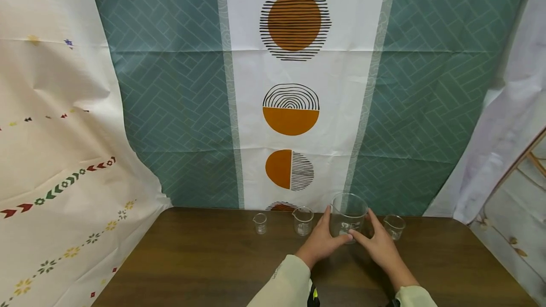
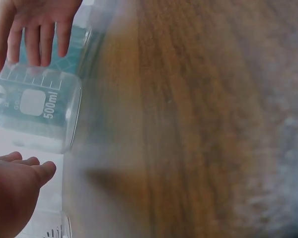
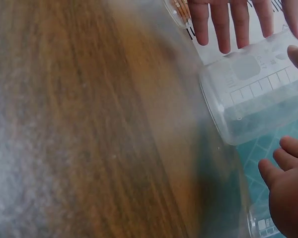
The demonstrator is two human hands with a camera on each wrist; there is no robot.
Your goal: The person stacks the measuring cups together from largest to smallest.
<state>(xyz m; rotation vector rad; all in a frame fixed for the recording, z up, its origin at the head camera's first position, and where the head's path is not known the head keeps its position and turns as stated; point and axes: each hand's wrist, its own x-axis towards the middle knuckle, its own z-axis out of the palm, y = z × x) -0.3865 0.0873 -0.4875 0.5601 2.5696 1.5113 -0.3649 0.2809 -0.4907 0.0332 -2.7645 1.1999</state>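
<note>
In the head view a large clear beaker [image 1: 349,217] stands upright between the two hands. My left hand [image 1: 322,240] is at its left side and my right hand [image 1: 379,245] at its right, thumbs towards its front. Both wrist views show straight, spread fingers beside the beaker [image 2: 35,106] [image 3: 253,89], which bears a white 500ml print. Small gaps show between the lower fingers of the left hand [image 2: 12,198] and the glass, and likewise for the right hand [image 3: 290,198]. Whether the other fingertips touch it I cannot tell.
Two smaller beakers [image 1: 260,224] [image 1: 303,221] stand left of the large one, and another [image 1: 394,228] just beyond my right hand. The brown wooden table [image 1: 204,259] reaches back to a hanging patterned curtain [image 1: 179,108]. White cloth [image 1: 55,155] hangs at the left.
</note>
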